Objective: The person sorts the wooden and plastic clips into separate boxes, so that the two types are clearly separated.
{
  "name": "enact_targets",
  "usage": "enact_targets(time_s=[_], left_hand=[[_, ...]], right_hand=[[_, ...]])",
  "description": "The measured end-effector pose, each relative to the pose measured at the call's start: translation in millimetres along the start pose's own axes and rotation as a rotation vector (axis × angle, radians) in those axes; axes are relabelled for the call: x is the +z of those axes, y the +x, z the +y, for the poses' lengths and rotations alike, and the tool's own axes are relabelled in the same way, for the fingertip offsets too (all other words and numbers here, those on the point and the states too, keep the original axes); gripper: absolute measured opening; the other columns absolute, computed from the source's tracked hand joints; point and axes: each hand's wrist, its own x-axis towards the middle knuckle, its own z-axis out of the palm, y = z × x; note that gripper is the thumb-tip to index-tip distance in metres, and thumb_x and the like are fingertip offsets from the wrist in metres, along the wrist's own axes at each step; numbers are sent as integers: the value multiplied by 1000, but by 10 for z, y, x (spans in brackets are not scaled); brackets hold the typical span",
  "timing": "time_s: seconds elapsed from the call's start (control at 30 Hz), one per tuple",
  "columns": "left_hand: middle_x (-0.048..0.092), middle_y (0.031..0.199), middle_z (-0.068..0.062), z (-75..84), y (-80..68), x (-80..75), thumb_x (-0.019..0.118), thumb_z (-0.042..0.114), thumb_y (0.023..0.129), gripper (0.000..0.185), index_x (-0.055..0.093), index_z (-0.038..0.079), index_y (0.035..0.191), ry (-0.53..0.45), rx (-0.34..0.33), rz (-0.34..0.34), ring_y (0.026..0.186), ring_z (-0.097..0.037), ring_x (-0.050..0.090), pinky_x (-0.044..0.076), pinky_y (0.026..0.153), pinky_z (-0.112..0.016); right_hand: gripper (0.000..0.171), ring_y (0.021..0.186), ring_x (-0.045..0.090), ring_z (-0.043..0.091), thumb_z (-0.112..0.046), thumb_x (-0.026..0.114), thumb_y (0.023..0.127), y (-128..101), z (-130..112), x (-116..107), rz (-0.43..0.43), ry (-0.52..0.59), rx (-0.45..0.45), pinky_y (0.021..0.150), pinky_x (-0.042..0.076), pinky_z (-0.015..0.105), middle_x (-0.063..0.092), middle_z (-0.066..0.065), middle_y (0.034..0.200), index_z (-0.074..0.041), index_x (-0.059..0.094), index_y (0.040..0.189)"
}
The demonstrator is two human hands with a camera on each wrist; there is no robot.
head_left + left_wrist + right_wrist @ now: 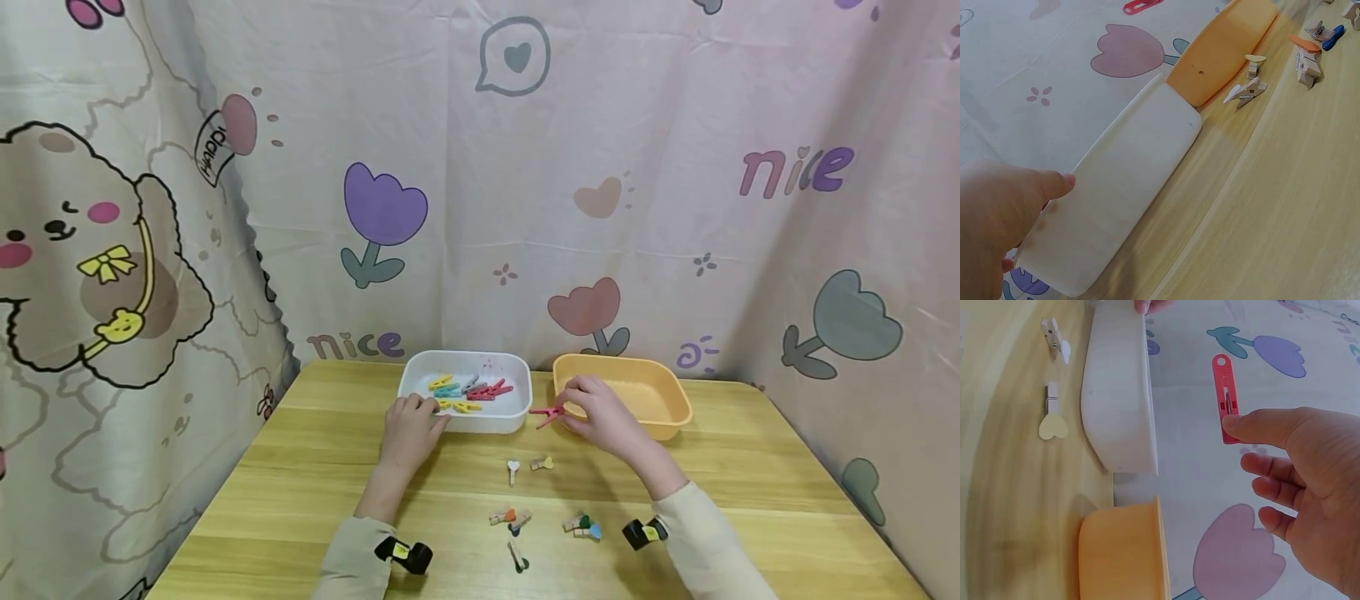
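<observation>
A white tray (pixel 487 423) holds several coloured clothespins (pixel 468 390). My left hand (pixel 423 410) grips its front left rim, and the thumb presses the tray's outer wall (pixel 1129 181). My right hand (pixel 566 410) pinches a red clothespin (pixel 546 413) in the air between the white tray and an orange tray (pixel 615 360). In the right wrist view the red clothespin (pixel 1225 394) sticks out from the fingertips (pixel 1254 425), level with the white tray (pixel 1119 394). The inside of the orange tray shows nothing in it.
Small wooden heart clips lie on the wooden table in front of the trays: a white one (pixel 512 471), a yellow one (pixel 542 463), and others nearer me (pixel 510 518) (pixel 583 525) (pixel 517 557). A printed curtain closes the back and sides.
</observation>
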Motion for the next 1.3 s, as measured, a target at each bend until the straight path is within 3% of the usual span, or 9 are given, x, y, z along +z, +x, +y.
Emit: enact_targets(time_s=[0.37,0.57,1.3], left_hand=[[63,93,-9,6,-1,-6,72,37,87,27,69,12,96,-2,-13,-5,90,-28,54,46,87,-47],[63,94,-8,6,-1,-13,72,37,87,26,69,12,96,-2,-11,-2,90,-27,54,46,86,-47],[62,94,-8,25,-2,-30,72,36,87,26,68,12,96,-16,-28,-19,92,-27,53,45,88,-47]], right_hand=[[14,85,53,21,-12,80,78,334,4,102,-26,4,-20,79,45,38,59,4,89,-13,70,87],[13,92,54,21,-17,78,83,487,-13,146,-107,28,52,83,48,38,63,6,98,-14,72,94],[13,101,53,24,-18,76,84,758,104,431,-185,20,94,90,50,39,63,7,106,-16,70,95]])
